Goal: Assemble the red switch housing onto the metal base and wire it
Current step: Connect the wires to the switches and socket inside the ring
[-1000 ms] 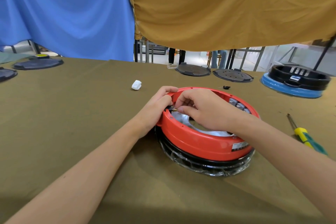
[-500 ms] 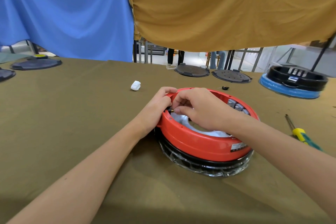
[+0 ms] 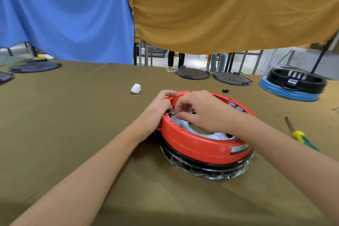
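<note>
The round red plastic switch housing (image 3: 200,146) sat on a black and clear ringed base (image 3: 205,168) on the olive cloth-covered table (image 3: 73,115). The left hand (image 3: 156,113) gripped the housing's left rim, fingers curled over it. The right hand (image 3: 203,110) pinched a small brass-tipped part (image 3: 173,114) inside the rim. A yellow-and-green screwdriver (image 3: 300,136) lay well to the right.

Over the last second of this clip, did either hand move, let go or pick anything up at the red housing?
Almost nothing changed. The left hand still grips the left rim of the red housing, and the right hand still pinches a small part just inside that rim; its fingertips only shifted slightly. Nothing was let go or picked up. The screwdriver and the white piece stayed put on the table.
</note>
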Available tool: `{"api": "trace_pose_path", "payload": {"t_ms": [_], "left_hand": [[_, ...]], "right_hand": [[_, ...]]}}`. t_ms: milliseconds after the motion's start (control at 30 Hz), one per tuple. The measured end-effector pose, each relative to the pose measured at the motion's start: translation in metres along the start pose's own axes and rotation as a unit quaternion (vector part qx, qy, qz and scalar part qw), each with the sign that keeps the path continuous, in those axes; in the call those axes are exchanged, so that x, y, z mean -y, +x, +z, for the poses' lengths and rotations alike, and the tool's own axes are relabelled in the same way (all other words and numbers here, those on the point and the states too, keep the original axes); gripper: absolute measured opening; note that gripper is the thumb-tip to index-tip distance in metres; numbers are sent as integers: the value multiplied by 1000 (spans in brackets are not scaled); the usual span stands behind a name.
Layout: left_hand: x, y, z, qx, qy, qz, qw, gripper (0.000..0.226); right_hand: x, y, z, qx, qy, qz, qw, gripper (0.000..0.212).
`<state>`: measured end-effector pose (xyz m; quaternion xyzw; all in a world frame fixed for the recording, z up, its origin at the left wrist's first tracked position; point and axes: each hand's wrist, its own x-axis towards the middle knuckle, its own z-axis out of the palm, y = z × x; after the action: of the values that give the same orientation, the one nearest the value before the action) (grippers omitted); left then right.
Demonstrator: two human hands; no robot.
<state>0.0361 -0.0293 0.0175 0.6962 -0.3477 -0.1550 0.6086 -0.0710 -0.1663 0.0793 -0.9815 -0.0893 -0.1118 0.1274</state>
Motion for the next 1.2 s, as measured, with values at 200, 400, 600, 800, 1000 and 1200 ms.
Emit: {"api": "trace_pose_path", "payload": {"t_ms": [200, 400, 600, 800, 1000, 1200], "left_hand": [[3, 3, 0, 1, -13, 2, 1000, 41], [5, 6, 1, -4, -15, 8, 1000, 35], [-1, 13, -1, 13, 15, -17, 1000, 36], [-4, 0, -12, 75, -16, -39, 996, 54], [-14, -7, -9, 92, -29, -54, 994, 64], [-15, -5, -8, 80, -27, -67, 994, 64]], "right_hand": [[3, 6, -5, 37, -80, -40, 995, 12], [7, 12, -10, 72, -140, -59, 986, 15], [6, 5, -7, 56, -79, -24, 995, 14], [-3, 1, -2, 18, 5, -10, 1000, 8], [-16, -1, -10, -43, 84, -5, 995, 5], [-37, -9, -33, 21, 104, 63, 992, 9]]}}
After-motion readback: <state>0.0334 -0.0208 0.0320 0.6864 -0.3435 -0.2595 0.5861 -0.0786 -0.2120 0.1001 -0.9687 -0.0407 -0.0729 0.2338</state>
